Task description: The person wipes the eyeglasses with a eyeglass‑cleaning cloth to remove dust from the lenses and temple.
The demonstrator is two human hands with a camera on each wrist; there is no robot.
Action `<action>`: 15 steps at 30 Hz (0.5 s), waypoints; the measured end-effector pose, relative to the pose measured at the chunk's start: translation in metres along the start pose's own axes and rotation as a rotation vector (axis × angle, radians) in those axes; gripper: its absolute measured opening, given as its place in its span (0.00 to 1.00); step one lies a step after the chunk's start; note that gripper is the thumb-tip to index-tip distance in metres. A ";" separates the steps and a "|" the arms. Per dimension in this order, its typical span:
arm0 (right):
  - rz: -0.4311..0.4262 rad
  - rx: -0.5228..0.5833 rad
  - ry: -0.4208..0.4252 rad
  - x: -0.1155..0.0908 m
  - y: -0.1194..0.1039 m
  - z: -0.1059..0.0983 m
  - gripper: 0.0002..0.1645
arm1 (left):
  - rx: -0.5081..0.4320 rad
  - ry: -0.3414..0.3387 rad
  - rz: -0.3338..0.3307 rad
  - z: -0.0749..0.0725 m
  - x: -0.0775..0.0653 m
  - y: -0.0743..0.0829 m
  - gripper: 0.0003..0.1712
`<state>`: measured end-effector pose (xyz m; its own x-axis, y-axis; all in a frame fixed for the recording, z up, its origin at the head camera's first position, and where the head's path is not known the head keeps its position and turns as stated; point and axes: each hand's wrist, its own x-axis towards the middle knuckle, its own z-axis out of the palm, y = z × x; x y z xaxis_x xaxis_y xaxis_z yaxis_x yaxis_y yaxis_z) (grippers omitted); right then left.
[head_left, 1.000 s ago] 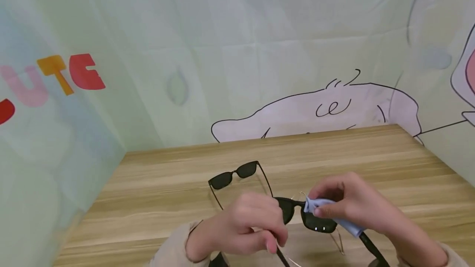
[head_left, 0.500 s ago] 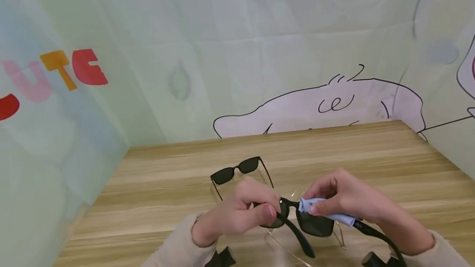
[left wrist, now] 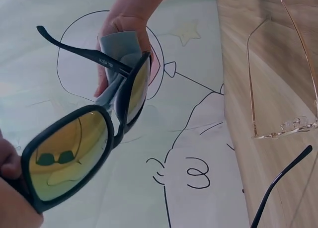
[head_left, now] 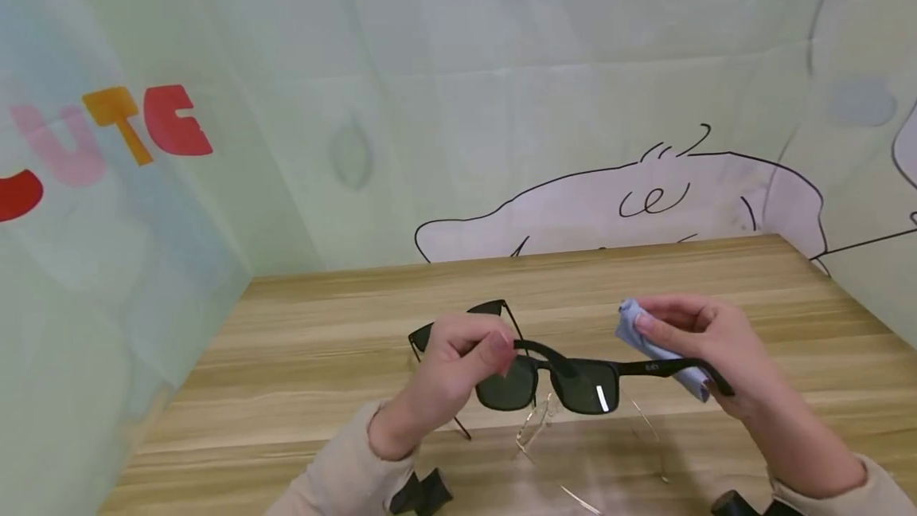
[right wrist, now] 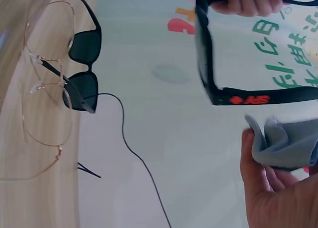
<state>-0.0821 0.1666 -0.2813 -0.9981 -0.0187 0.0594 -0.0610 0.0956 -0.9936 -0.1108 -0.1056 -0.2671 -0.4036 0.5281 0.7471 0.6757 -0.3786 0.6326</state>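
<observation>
In the head view my left hand (head_left: 454, 381) pinches black sunglasses (head_left: 583, 388) by one hinge end, holding them above the table. The free temple extends right, in front of my right hand (head_left: 723, 357). That hand pinches a folded light-blue cloth (head_left: 634, 325) between thumb and fingers. In the right wrist view the cloth (right wrist: 288, 143) is apart from the black frame (right wrist: 209, 64). The left wrist view shows the lenses (left wrist: 69, 156) reflecting yellow, with the cloth (left wrist: 119, 46) behind the far temple.
Another pair of dark sunglasses (head_left: 490, 308) lies on the wooden table (head_left: 322, 349), partly hidden by my left hand. Thin gold-framed eyeglasses (head_left: 526, 430) lie nearer, under the held pair. A printed curtain (head_left: 358, 150) stands behind the table.
The cloth has come off the lens; my right hand has moved it up and right. My left hand has lifted and turned the sunglasses, so both lenses now show.
</observation>
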 end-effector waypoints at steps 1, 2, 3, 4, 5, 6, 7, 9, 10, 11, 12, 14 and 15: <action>-0.002 0.091 0.047 -0.001 -0.001 -0.002 0.12 | -0.003 0.021 -0.019 0.000 0.000 0.000 0.24; -0.018 0.173 0.106 -0.003 -0.002 -0.003 0.13 | -0.001 0.041 -0.035 0.000 0.000 0.001 0.24; -0.044 0.266 0.170 -0.005 -0.004 -0.003 0.14 | 0.004 0.059 -0.050 0.001 0.000 0.001 0.24; -0.091 0.349 0.237 -0.007 -0.006 -0.002 0.14 | 0.005 0.076 -0.064 0.001 0.000 0.001 0.24; -0.144 0.420 0.311 -0.010 -0.010 0.000 0.13 | 0.009 0.094 -0.080 0.001 0.000 0.001 0.24; -0.204 0.470 0.389 -0.013 -0.015 0.003 0.13 | 0.008 0.112 -0.096 0.002 0.000 0.001 0.24; -0.266 0.497 0.463 -0.016 -0.020 0.007 0.13 | 0.007 0.129 -0.109 0.002 0.000 0.000 0.25; -0.449 0.512 0.567 -0.020 -0.029 0.015 0.14 | 0.006 0.164 -0.129 0.003 0.000 0.000 0.26; -0.541 0.508 0.610 -0.022 -0.031 0.017 0.14 | 0.004 0.179 -0.134 0.004 0.000 0.000 0.26; -0.624 0.505 0.652 -0.023 -0.031 0.019 0.15 | 0.003 0.195 -0.138 0.004 0.000 0.000 0.26; -0.710 0.508 0.670 -0.024 -0.027 0.016 0.16 | -0.003 0.209 -0.142 0.005 0.001 0.000 0.27; -0.915 0.519 0.665 -0.021 -0.004 0.001 0.17 | -0.009 0.238 -0.150 0.007 0.002 0.000 0.27; -0.998 0.508 0.663 -0.017 0.015 -0.010 0.20 | -0.014 0.252 -0.155 0.008 0.002 0.000 0.27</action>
<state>-0.0657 0.1785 -0.2964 -0.3504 0.6432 0.6808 -0.9101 -0.0622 -0.4097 -0.1070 -0.0986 -0.2671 -0.6433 0.3753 0.6674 0.5861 -0.3195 0.7446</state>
